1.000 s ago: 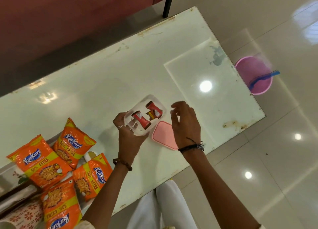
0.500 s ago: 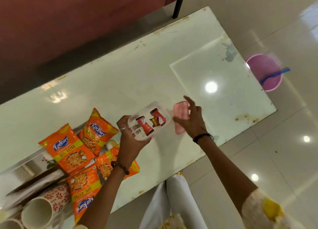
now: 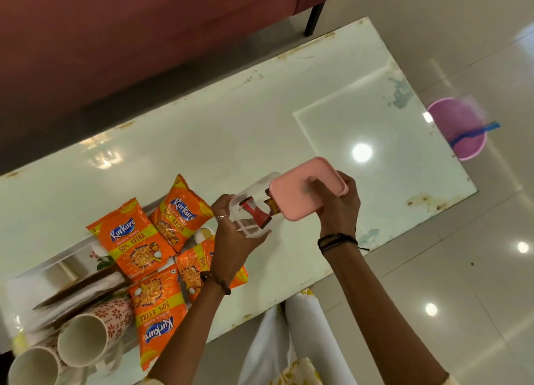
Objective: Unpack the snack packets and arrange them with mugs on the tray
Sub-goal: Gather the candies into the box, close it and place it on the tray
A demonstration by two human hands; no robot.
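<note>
My left hand (image 3: 234, 237) holds a clear plastic box (image 3: 249, 208) with small red sachets (image 3: 255, 212) inside, above the table. My right hand (image 3: 338, 205) grips a pink lid (image 3: 300, 191) tilted over the box's right end, partly covering it. Several orange Kurkure snack packets (image 3: 135, 243) lie at the lower left, on and around a white tray (image 3: 57, 266). Two mugs (image 3: 83, 341) with red flower print lie on their sides at the bottom left, mouths facing me.
The pale glass-topped table (image 3: 231, 136) stretches across the view, its near edge by my knees. A dark red sofa (image 3: 144, 37) stands beyond it. On the tiled floor to the right sits a pink tub (image 3: 459, 127) with a blue handle.
My right hand picked the pink lid up off the table and brought it over the clear box. The view has shifted, showing more of the tray and mugs.
</note>
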